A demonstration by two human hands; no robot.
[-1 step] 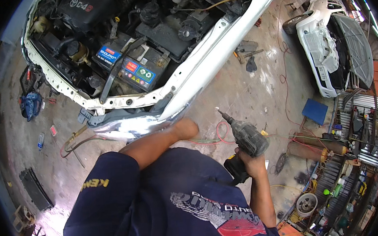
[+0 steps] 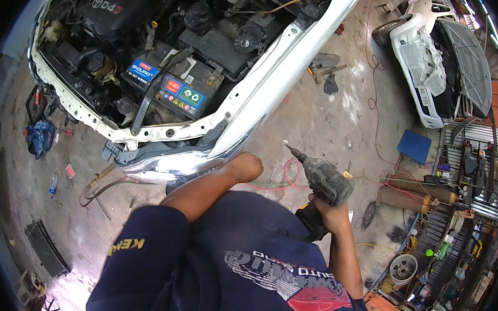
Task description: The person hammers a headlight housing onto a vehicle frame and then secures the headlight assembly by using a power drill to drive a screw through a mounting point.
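Note:
My right hand (image 2: pixel 329 213) grips a dark, scuffed cordless power tool (image 2: pixel 330 181), its long bit pointing up and forward. My left hand (image 2: pixel 247 168) is closed beside the chrome bumper (image 2: pixel 185 163) at the front of a white car; its fingertips are hidden, so what it holds, if anything, is unclear. The car's white fender (image 2: pixel 272 75) runs back from there. Its engine bay lies uncovered, with a battery (image 2: pixel 182 87) and a black engine cover (image 2: pixel 103 15).
Another white car (image 2: pixel 414 66) stands right, front parts loosened. Red hoses (image 2: pixel 377 110) cross the concrete floor (image 2: pixel 322 120). A blue panel (image 2: pixel 415 145), gas cylinders (image 2: pixel 404 196) and cluttered racks (image 2: pixel 460 238) line the right. A blue bag (image 2: pixel 40 137) and black panel (image 2: pixel 45 247) lie left.
My left hand and forearm have shifted very slightly upward along the bumper. The tool in my right hand is almost still.

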